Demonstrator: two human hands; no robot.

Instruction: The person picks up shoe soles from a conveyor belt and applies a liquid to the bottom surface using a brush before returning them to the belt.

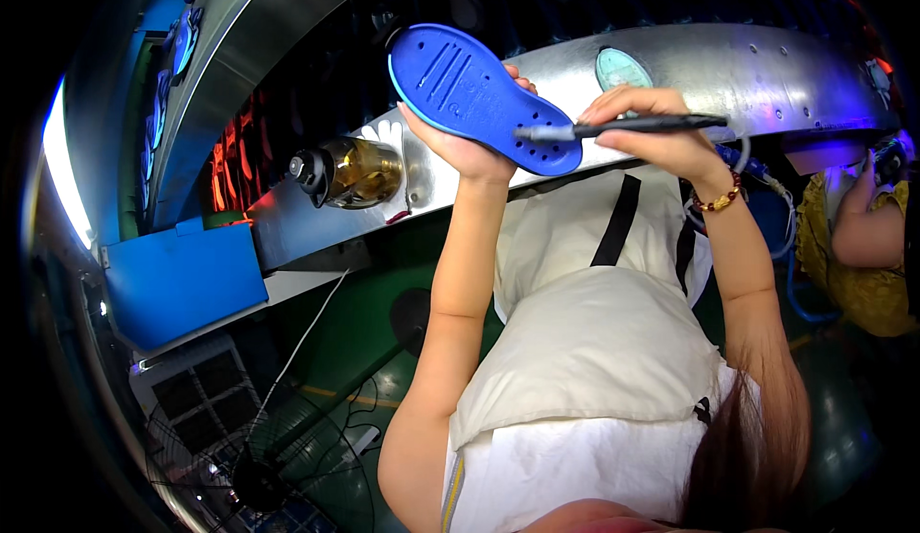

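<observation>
A blue shoe sole [465,78] is tilted up above the steel ledge, its broad end to the upper left. Slots mark that end, and small round holes dot the narrower one. My left hand [468,155] grips it from beneath, with fingertips showing past the far edge. In my right hand [661,140] is a slim black brush [676,124] with a pale tip, held like a pen. That tip lies over the holed end of the sole, apparently touching it. A thin clear hose hangs by my right wrist, beside a beaded bracelet [719,197].
On the curved steel ledge [728,58] lies a pale green sole [621,70]. A dark-lidded bottle [359,171] stands to the left, near a blue panel [187,279]. A caged fan [259,475] is at lower left. Another person's arm [860,221] shows at far right.
</observation>
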